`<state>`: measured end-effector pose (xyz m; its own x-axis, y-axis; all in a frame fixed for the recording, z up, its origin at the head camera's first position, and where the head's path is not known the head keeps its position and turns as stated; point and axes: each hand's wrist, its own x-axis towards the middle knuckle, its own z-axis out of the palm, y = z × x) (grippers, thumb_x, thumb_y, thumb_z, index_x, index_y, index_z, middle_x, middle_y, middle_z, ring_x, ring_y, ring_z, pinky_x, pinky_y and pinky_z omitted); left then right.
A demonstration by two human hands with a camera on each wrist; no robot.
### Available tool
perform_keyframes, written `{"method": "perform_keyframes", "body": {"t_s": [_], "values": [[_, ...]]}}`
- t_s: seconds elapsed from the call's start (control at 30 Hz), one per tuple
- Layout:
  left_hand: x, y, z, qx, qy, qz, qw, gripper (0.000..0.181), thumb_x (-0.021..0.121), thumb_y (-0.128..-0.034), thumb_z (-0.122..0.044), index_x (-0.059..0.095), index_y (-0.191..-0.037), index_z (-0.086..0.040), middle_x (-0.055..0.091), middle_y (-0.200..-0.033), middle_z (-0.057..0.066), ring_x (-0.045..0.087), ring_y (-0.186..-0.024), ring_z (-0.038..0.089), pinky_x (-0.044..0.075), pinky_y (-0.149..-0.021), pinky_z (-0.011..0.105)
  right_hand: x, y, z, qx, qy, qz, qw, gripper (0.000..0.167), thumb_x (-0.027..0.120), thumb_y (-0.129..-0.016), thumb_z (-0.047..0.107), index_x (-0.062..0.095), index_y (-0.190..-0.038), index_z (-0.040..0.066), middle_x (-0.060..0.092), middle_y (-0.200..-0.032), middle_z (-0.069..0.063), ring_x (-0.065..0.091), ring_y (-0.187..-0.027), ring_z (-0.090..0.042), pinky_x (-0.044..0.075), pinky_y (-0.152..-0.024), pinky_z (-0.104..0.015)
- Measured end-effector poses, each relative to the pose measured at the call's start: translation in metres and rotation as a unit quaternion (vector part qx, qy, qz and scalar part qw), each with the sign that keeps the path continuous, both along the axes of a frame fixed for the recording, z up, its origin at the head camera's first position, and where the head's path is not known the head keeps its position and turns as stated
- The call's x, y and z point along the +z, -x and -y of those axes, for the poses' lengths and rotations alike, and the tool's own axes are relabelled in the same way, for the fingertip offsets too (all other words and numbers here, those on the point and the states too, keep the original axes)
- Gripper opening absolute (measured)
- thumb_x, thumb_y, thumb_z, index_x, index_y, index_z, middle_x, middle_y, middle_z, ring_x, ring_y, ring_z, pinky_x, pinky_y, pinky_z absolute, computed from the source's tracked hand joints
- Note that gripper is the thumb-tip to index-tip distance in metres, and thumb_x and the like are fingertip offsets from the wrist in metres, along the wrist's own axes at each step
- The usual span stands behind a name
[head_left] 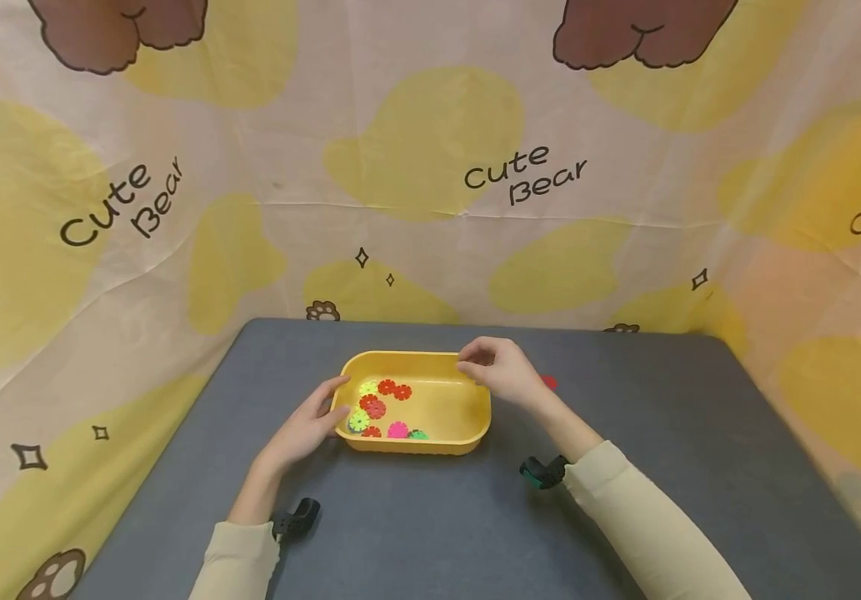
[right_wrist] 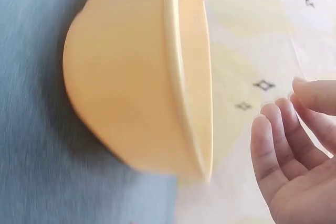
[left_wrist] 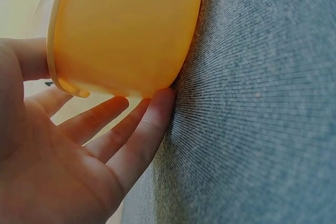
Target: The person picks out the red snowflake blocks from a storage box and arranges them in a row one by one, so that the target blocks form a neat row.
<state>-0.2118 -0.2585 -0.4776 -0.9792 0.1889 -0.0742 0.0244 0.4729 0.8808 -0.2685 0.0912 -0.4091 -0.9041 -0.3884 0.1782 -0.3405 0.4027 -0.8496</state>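
A yellow plastic basin (head_left: 438, 408) stands on the table, with several notched plastic discs in red, pink, yellow-green and green, such as a pink disc (head_left: 397, 430), mostly in its left half. My left hand (head_left: 313, 422) grips its left end; in the left wrist view the thumb goes over the rim and the fingers (left_wrist: 149, 124) are against the outer wall. Over the basin's right rim hovers my right hand (head_left: 501, 369), fingers loosely bent. The right wrist view shows the thumb near the fingertips (right_wrist: 262, 129), with nothing visible between them.
Partly hidden behind the right wrist, a small red piece (head_left: 548, 381) lies on the grey table (head_left: 430, 525). A printed cloth (head_left: 415, 242) with yellow patches and lettering hangs close behind and along the sides. Dark devices, including one (head_left: 297, 518), are strapped at both wrists.
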Motion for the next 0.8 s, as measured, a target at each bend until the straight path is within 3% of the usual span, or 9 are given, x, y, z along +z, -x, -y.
{"method": "perform_keyframes", "body": {"t_s": [0.3,0.5,0.8], "values": [[0.002,-0.001,0.000,0.003,-0.003,0.002,1.0000,0.058,0.058,-0.1047,-0.022,0.032,-0.157,-0.016,0.021,-0.165,0.018,0.043,-0.140,0.041,0.055,-0.091,0.042,-0.009,-0.009,0.042,0.049,-0.004,-0.014,0.9987,0.011,0.076,-0.092,0.018,0.075,-0.101,0.011,0.071,-0.092,0.003,0.064,-0.085,-0.015,0.053,-0.074,-0.033],[0.003,-0.003,0.000,0.004,-0.006,0.005,1.0000,0.058,0.058,-0.1046,-0.021,0.032,-0.157,-0.016,0.022,-0.165,0.019,0.044,-0.139,0.041,0.055,-0.091,0.042,-0.015,-0.014,0.066,0.077,-0.015,-0.020,0.9967,0.014,0.076,-0.091,0.015,0.075,-0.102,0.006,0.071,-0.089,0.005,0.064,-0.083,-0.012,0.052,-0.076,-0.031],[0.002,-0.003,0.000,-0.001,-0.010,0.008,0.9999,0.059,0.058,-0.1048,-0.024,0.032,-0.157,-0.017,0.022,-0.164,0.018,0.044,-0.139,0.040,0.055,-0.092,0.043,-0.024,-0.015,0.094,0.118,-0.031,0.009,0.9925,0.013,0.076,-0.092,0.013,0.074,-0.102,0.005,0.069,-0.090,0.005,0.063,-0.085,-0.013,0.053,-0.081,-0.028]]}}
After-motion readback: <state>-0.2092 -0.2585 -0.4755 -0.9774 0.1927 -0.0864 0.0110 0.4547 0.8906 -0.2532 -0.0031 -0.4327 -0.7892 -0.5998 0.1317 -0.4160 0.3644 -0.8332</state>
